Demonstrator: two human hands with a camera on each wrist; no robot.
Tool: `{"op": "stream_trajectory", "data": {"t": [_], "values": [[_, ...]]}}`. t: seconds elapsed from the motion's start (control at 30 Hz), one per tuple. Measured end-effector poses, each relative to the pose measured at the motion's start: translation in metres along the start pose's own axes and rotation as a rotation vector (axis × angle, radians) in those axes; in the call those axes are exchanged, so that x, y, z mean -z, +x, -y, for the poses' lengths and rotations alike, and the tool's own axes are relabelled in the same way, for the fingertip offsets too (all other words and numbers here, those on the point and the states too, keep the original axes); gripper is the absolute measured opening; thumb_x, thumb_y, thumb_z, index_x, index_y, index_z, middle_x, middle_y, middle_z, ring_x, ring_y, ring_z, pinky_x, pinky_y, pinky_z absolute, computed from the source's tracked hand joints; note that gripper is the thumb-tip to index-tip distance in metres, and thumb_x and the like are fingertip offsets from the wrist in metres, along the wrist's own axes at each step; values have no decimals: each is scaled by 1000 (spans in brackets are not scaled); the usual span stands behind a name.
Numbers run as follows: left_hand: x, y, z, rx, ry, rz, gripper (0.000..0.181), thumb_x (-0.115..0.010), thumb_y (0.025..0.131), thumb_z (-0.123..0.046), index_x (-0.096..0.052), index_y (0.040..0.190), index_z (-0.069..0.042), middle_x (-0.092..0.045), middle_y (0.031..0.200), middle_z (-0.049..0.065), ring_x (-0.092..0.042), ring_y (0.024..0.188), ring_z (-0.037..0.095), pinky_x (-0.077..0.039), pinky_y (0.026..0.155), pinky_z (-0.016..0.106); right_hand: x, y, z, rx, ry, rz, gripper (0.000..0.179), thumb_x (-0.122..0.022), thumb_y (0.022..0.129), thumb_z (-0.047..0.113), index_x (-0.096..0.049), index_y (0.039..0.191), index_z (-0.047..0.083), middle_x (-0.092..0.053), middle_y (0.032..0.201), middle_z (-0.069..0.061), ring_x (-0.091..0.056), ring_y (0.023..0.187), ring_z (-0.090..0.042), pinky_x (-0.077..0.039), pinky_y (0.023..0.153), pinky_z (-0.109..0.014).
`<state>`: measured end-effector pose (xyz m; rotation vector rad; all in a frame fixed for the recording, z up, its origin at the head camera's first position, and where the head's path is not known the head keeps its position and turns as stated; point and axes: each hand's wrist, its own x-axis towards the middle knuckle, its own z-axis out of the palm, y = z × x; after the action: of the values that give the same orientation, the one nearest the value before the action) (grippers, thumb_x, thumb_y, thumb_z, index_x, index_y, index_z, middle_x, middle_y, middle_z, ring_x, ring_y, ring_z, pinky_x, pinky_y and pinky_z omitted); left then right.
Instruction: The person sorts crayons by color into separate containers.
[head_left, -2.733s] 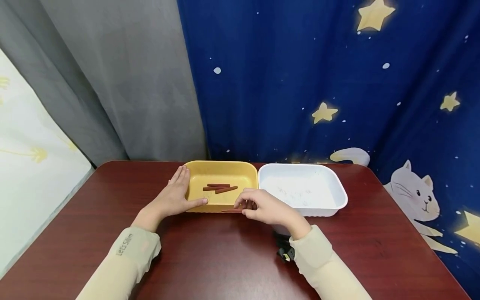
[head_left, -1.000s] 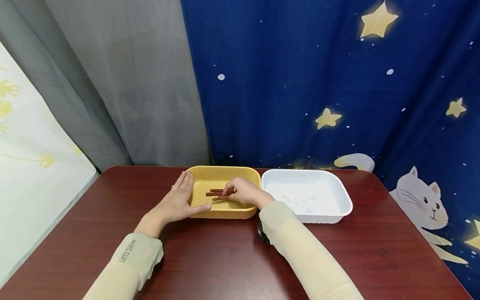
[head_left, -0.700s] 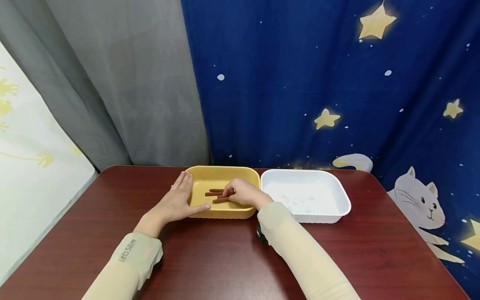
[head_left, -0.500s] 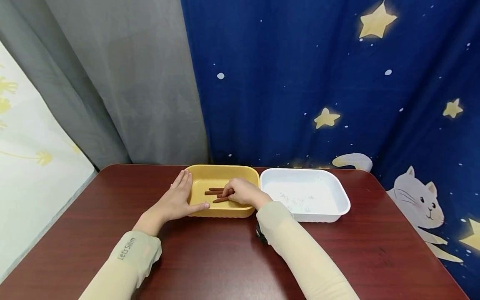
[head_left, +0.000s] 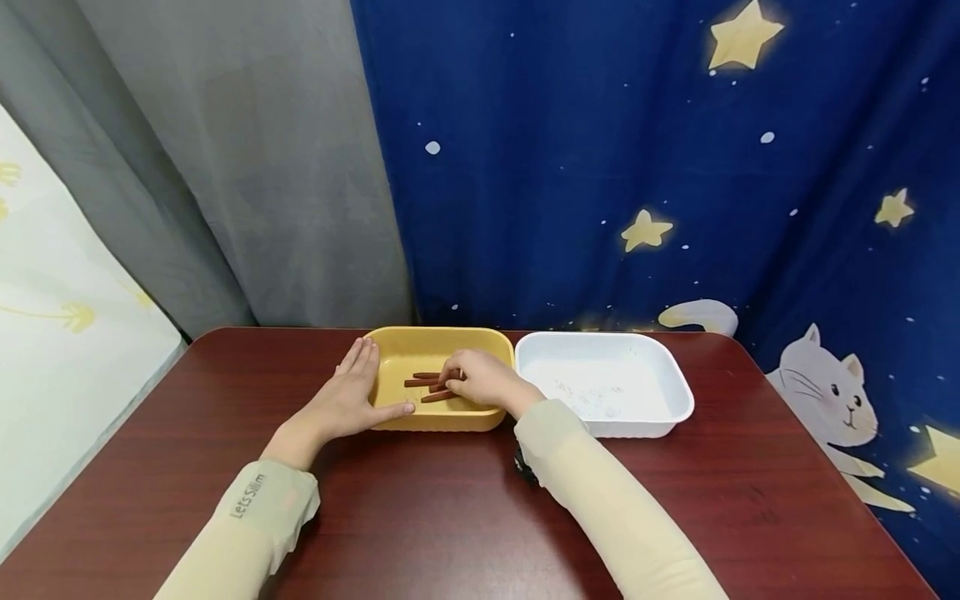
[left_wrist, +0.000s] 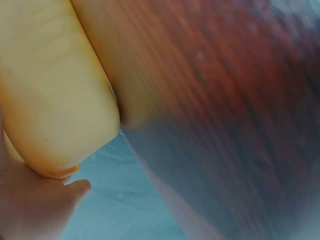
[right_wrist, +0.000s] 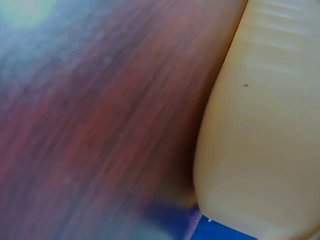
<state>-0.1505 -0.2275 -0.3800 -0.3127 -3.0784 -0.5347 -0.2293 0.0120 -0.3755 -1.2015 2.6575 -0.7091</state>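
Observation:
Several reddish-brown tapered sticks (head_left: 420, 383) lie close together on the floor of a yellow tray (head_left: 480, 423). My right hand (head_left: 480, 377) reaches into this tray, thumb and fingers curled down in a pinch on the right end of a brown stick (head_left: 433, 398), the one nearest the front. The fingers cover the right ends of the sticks. My left hand (head_left: 347, 402) rests on the tray's left end, fingers straight along the rim and thumb laid across the front edge. In the left wrist view, part of that hand (left_wrist: 37, 205) touches the yellow tray wall (left_wrist: 65, 100).
A white tray (head_left: 675, 408) with small specks on its floor stands right beside the yellow one. Both sit near the back edge of a dark red-brown table (head_left: 420, 517). A blue curtain (head_left: 525, 167) and a grey curtain (head_left: 285, 167) hang behind it.
Since the first frame, my right hand has carried a brown stick from over the front rim down into the yellow tray beside the others. Lately it shifts little; my left hand stays put.

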Motion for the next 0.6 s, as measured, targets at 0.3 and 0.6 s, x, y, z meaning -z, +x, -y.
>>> {"op": "stream_trajectory", "data": {"t": [0.3, 0.6], "values": [[-2, 0, 2, -2, -6, 17, 126, -60, 81, -76, -5, 155, 10, 0, 165, 26, 2, 154, 41, -14, 121, 61, 19, -31, -3, 56, 27, -93, 22, -62, 98, 19, -73, 112, 7, -69, 106, -5, -64, 103, -23, -50, 95, -38], [-1, 2, 3, -22, -16, 6, 125, -62, 81, -74, -8, 154, 12, -3, 165, 27, 0, 154, 42, -16, 120, 62, 53, -80, -20, -53, 62, -183, 50, -49, 105, 32, -45, 149, 8, -60, 137, -11, -56, 126, -28, -43, 109, -48]]}}
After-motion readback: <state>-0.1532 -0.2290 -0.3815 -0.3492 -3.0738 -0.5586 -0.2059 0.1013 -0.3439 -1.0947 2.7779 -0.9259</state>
